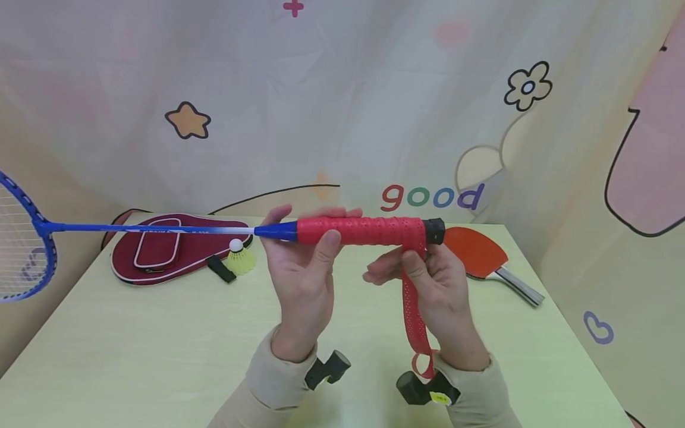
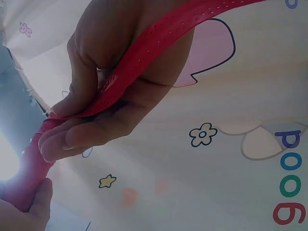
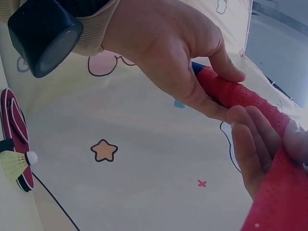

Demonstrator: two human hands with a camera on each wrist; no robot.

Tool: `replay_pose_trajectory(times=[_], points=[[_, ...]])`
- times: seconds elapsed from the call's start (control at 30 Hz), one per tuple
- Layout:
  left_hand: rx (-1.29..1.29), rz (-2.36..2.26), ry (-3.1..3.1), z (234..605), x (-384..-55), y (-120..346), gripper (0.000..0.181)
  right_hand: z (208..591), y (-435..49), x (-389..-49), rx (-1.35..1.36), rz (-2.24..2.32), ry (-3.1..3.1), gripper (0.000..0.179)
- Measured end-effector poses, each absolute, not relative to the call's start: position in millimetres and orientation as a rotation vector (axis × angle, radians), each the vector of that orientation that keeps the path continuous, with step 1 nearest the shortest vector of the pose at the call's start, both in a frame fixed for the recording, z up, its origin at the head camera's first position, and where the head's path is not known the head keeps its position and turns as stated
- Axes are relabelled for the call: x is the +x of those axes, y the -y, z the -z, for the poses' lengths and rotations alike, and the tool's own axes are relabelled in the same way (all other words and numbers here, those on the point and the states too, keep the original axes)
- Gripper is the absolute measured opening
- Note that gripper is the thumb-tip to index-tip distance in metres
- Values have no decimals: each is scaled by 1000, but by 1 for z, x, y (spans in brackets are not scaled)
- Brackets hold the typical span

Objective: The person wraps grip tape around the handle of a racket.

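A blue badminton racket (image 1: 275,231) is held level above the table, its head off to the left. Red perforated grip tape (image 1: 364,230) wraps its handle in a spiral, and the black butt cap shows at the right end. My left hand (image 1: 305,279) holds the handle near the blue cone, thumb in front and fingers behind. With thumb and fingers, my right hand (image 1: 441,291) pinches the tape where it leaves the handle. The loose tape (image 1: 413,315) hangs below and curls at its end. In the left wrist view, the tape (image 2: 144,55) runs across the right palm.
A maroon racket bag (image 1: 125,255) lies at the back left of the table (image 1: 160,345). Beside it are a yellow shuttlecock (image 1: 241,260) and a small black strip (image 1: 220,269). Behind my right hand lies a red table tennis paddle (image 1: 476,252). A printed cloth (image 1: 348,107) hangs behind.
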State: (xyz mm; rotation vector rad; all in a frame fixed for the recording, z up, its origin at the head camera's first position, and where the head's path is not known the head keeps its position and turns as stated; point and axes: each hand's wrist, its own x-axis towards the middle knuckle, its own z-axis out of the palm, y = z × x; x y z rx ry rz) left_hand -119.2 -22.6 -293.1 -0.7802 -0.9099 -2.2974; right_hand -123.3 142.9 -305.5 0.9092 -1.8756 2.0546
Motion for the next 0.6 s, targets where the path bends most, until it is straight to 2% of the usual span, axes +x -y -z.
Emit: replay_pose_trajectory(times=[0.2,0.43,0.5,0.6], points=[[-758,2303,883,294,-120,22,53,305,-140,-123,760,-2021,1908,27],[-740,2288,897,293,-119,22,51,303,-140,-119,401,-2010,1946,16],[-738,2288,901,294,-120,22,50,303,-139,-118,378,-2038,1938,18],[-733,2292,900,294,-120,22,50,302,-139,-119,443,-2108,1882,30]])
